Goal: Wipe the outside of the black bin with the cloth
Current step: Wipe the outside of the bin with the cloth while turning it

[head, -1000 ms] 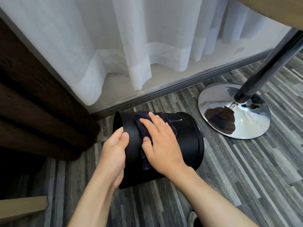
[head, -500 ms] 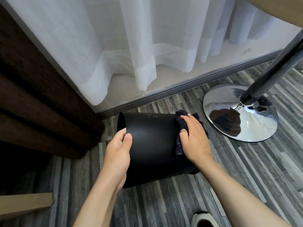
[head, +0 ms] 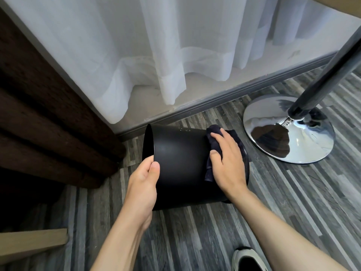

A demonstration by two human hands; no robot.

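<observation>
The black bin (head: 181,163) lies tipped on its side above the grey wood floor, its open mouth facing left. My left hand (head: 143,182) grips the rim at the mouth, thumb on the outer wall and fingers inside. My right hand (head: 227,163) lies flat on the bin's right end near the base and presses a dark cloth (head: 212,147) against the outer wall. The cloth is bunched under the palm, with folds sticking out beyond the fingers and below the thumb. The bin's base is hidden behind my right hand.
A chrome round table base (head: 289,132) with a dark pole (head: 328,75) stands close to the right of the bin. White sheer curtains (head: 156,55) and a grey skirting rail (head: 214,98) run behind. A dark brown curtain (head: 48,124) hangs on the left. A shoe (head: 248,259) shows at the bottom.
My right hand has slid the cloth along the bin's wall from near the mouth to the base end. My left hand has kept its grip on the rim.
</observation>
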